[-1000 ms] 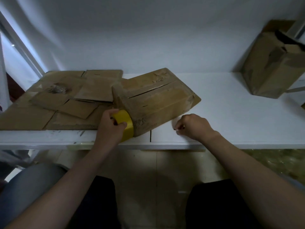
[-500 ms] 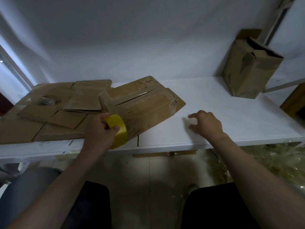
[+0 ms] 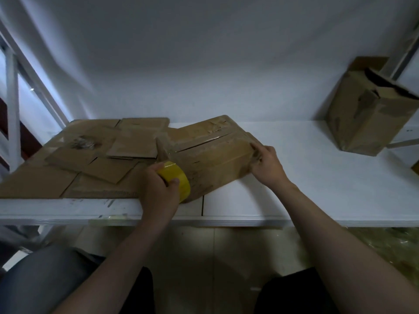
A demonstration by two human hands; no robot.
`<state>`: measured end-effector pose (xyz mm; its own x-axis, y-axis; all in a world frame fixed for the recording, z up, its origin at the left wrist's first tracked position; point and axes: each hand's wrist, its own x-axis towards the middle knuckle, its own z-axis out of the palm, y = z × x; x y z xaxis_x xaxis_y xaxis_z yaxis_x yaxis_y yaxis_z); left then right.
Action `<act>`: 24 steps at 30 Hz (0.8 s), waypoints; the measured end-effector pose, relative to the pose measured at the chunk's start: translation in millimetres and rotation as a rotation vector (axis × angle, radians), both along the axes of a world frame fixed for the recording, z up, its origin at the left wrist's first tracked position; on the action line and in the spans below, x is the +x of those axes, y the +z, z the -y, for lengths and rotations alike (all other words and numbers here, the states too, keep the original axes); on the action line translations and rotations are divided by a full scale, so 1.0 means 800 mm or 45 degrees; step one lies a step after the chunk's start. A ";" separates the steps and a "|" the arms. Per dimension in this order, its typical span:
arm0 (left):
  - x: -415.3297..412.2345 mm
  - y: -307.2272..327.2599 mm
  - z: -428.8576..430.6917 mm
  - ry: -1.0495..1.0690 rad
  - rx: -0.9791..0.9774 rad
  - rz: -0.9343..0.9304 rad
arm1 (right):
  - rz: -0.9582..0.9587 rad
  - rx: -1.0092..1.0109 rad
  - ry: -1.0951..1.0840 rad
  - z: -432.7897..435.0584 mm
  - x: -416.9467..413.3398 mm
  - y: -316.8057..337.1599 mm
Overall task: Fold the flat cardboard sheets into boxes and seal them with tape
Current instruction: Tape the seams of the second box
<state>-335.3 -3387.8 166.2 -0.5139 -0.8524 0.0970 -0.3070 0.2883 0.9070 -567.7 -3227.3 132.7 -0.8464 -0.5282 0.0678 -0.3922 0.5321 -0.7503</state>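
Observation:
A folded brown cardboard box (image 3: 210, 155) lies tilted on the white table (image 3: 317, 182), its flap seam facing up. My left hand (image 3: 158, 191) grips a yellow tape roll (image 3: 179, 180) against the box's near left corner. A strip of clear tape runs from the roll up over that corner. My right hand (image 3: 267, 164) holds the box's right end, fingers curled on its edge. Flat cardboard sheets (image 3: 74, 164) are stacked on the table to the left of the box.
An assembled brown box (image 3: 367, 114) stands at the table's far right, its top partly open. White shelf posts (image 3: 13, 91) rise at the left. A white wall backs the table. My knees sit below the table's front edge.
My right hand has lifted off the table near its front edge and moved up to grip the box's right end. My left hand stays on the tape roll at the box's corner.

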 end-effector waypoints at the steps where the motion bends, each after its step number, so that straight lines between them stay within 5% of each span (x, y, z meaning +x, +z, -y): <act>1: -0.004 -0.001 0.000 -0.013 0.008 -0.016 | 0.014 -0.032 -0.037 -0.002 -0.002 0.002; 9: -0.058 0.001 -0.011 -0.160 0.085 -0.008 | 0.143 -0.196 -0.300 -0.030 -0.024 0.018; 19: -0.107 0.024 0.057 -0.126 0.111 0.073 | 0.052 -0.286 -0.107 -0.020 -0.022 0.031; 24: -0.099 0.030 0.078 -0.080 0.113 0.035 | 0.235 -0.417 -0.235 -0.011 -0.025 0.023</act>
